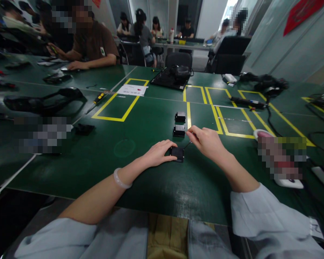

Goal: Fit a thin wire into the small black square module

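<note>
Dim indoor light, pale glare on the near tabletop (183,196), bright far window (230,7), blurry, stretched edges.

Right hand (206,142) hides the grip end of the thin dark tool (188,145); tip too small to tell whether it touches the black block (177,154). Left hand (159,153) covers part of that block's left side. Object well left of the left hand (44,135): pixelated, can't identify. White-edged object (288,182) right of the right hand: mostly pixelated. Paper (132,90) beyond the left hand: print too small to read. Left sleeve (62,235), right sleeve (270,219): cut off by bottom edge, behind the hands.
</note>
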A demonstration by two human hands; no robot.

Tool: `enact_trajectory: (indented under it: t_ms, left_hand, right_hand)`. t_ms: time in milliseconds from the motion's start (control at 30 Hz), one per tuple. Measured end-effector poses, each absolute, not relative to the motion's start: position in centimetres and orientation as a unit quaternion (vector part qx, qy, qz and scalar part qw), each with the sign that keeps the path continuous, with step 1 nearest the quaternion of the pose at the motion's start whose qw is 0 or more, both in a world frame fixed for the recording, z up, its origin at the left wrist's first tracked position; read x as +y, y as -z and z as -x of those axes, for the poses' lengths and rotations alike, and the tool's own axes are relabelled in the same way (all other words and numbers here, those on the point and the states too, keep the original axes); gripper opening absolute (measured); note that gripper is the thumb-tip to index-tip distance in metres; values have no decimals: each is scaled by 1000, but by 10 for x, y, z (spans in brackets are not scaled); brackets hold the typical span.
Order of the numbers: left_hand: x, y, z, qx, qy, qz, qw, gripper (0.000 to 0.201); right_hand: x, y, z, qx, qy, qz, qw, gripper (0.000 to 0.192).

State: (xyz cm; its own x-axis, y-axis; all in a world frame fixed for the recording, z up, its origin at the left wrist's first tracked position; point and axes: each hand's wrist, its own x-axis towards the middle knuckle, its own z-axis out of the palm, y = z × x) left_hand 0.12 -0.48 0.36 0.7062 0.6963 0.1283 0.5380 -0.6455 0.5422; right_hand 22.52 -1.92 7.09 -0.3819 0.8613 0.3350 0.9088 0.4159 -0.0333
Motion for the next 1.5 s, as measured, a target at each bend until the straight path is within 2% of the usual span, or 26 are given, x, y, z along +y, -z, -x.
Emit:
enact_trajectory:
  t_ms: [233, 500, 967, 1167, 1333, 1500]
  left_hand:
    - [-6, -6, -1, 350, -159, -893, 234, 38]
    - [-5, -4, -2, 343, -166, -895, 230, 38]
    - [-4, -2, -1, 347, -167, -893, 233, 38]
    - [-4, -3, -1, 345, -168, -892, 237, 39]
    - [-4, -3, -1, 346, -164, -893, 234, 39]
    - [-4, -3, -2, 348, -162, -893, 236, 39]
  right_hand:
    - [-20, -68, -223, -816, 90, 544, 173, 41]
    - [-21, -60, -216, -811, 131, 518, 238, 41]
    - [-21, -56, -210, -802, 113, 525, 262, 35]
    - [-23, -64, -213, -813, 114, 532, 207, 30]
    - [-27, -74, -215, -807, 139, 554, 151, 38]
    - [-30, -80, -217, -804, 117, 576, 88, 34]
